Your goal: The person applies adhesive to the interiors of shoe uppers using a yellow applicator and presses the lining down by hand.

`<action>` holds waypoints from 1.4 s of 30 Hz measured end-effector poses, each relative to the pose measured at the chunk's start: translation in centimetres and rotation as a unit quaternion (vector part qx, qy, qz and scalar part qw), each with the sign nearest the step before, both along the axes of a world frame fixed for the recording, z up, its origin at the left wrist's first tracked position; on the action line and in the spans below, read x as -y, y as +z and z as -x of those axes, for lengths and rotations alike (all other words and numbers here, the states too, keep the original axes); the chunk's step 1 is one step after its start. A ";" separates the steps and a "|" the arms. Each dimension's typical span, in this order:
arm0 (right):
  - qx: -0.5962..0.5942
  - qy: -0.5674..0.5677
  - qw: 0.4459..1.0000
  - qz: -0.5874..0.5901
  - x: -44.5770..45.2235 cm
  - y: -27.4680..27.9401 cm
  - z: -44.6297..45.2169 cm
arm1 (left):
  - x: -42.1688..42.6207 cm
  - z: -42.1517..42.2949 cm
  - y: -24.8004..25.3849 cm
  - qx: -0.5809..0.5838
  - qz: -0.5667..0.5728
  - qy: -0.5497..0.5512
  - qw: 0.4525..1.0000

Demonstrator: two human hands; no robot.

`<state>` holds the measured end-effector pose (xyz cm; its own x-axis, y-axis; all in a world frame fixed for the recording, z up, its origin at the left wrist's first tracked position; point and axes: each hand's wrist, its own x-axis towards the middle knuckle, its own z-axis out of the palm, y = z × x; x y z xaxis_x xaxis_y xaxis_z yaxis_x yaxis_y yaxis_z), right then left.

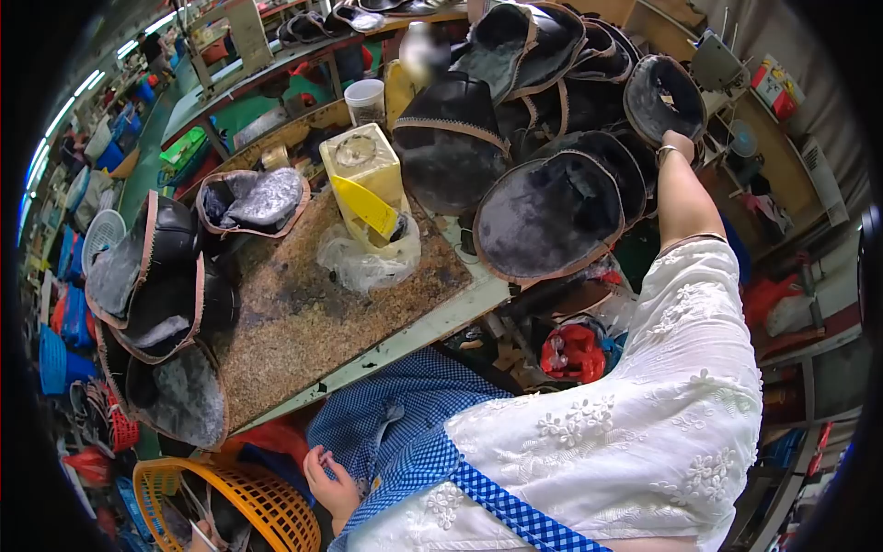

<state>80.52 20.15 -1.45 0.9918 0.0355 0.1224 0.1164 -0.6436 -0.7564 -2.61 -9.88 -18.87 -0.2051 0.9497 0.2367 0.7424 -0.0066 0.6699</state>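
Note:
My right hand [677, 144] reaches to the back right and grips the lower rim of a black shoe upper [664, 99] with a grey fuzzy lining. Most of its fingers are hidden behind that piece. Close by, more black uppers with tan stitched edges are heaped, including a large one [550, 216] at the front of the pile. My left hand [332, 483] hangs low beside my blue checked apron [405, 442], fingers loosely bent and apart, with nothing visible in them. An orange plastic basket [267, 501] stands right next to it.
On the worn brown board [285, 313] sit a yellowish square container [363, 156], a yellow scoop-like piece [366, 210], and a plastic bag [372, 262]. A white tub [365, 101] stands behind. Several uppers [170, 276] lie at the left edge. A red bag [575, 352] is below the table edge.

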 end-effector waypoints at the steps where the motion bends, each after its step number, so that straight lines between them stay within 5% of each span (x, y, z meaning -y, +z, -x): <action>1: 0.014 -0.038 0.999 0.017 0.9 0.9 1.2 | -0.2 0.1 -0.1 0.001 0.004 0.007 1.000; 3: 0.038 -0.091 0.994 0.055 1.2 2.6 6.1 | -1.1 -0.6 0.1 0.002 -0.038 -0.006 0.999; 4: 0.047 -0.162 0.986 0.021 -0.9 -0.3 1.1 | -1.5 -0.4 0.1 -0.020 -0.055 -0.008 0.998; 8: 0.066 -0.037 0.992 0.100 -0.7 -2.0 -2.3 | -3.5 -0.5 2.0 -0.041 -0.082 -0.020 0.996; 13: 0.065 -0.035 0.990 0.118 -0.6 -1.1 -2.7 | -6.8 1.2 4.6 -0.117 -0.170 -0.055 0.977; 20: 0.153 -0.040 0.982 0.104 -1.2 5.9 7.0 | -19.1 8.7 16.7 -0.242 -0.408 0.043 0.879; 21: 0.269 0.015 0.959 0.086 -2.8 7.0 7.9 | -21.2 9.6 18.5 -0.259 -0.410 0.054 0.873; 22: 0.283 0.277 0.912 -0.110 -5.6 6.0 3.7 | -23.2 10.4 19.5 -0.314 -0.385 0.067 0.865; 23: 0.192 0.444 0.836 -0.258 -6.8 7.1 9.4 | -25.2 11.1 20.2 -0.367 -0.359 0.078 0.855; 25: 0.062 0.495 0.768 -0.402 -0.3 11.5 34.7 | -29.6 14.1 18.0 -0.407 -0.210 0.052 0.888; 26: -0.068 0.690 0.617 -0.372 1.1 11.3 37.1 | -30.0 13.9 19.5 -0.372 -0.030 0.067 0.925; 27: -0.133 0.728 0.582 -0.336 4.4 11.3 43.3 | -31.9 15.7 18.9 -0.398 -0.028 0.067 0.914; 29: -0.043 0.848 0.472 -0.238 9.1 8.9 50.3 | -30.7 14.0 21.2 -0.327 -0.232 0.097 0.911; 31: -0.129 0.920 0.359 -0.087 11.2 6.7 53.3 | -28.6 11.3 24.5 -0.360 -0.396 0.096 0.840; 33: -0.294 0.879 0.345 -0.147 11.3 3.1 56.8 | -24.2 6.9 26.5 -0.370 -0.449 0.090 0.808; 35: -0.316 0.809 0.433 -0.240 10.1 1.2 60.4 | -18.7 1.9 25.1 -0.371 -0.312 0.091 0.870; 38: 0.171 0.827 0.409 -0.346 10.0 -0.1 62.5 | -14.4 -2.0 16.9 -0.387 -0.178 0.010 0.905; 39: 0.274 0.841 0.306 -0.351 10.8 0.0 63.8 | -14.1 -2.5 12.7 -0.380 -0.146 0.001 0.914; 40: 0.320 0.850 0.183 -0.377 10.6 -2.2 65.3 | -13.8 -2.5 8.1 -0.341 -0.115 -0.016 0.933; 42: 0.312 0.908 0.174 -0.219 10.3 -3.7 67.8 | -12.7 -2.7 3.8 -0.265 -0.114 -0.014 0.957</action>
<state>12.75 9.83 -5.18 -0.8168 0.0732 0.5723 -0.0250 0.9865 -0.1618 0.09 2.85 -15.07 0.0257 0.8642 0.5025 0.9749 -0.1328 0.1786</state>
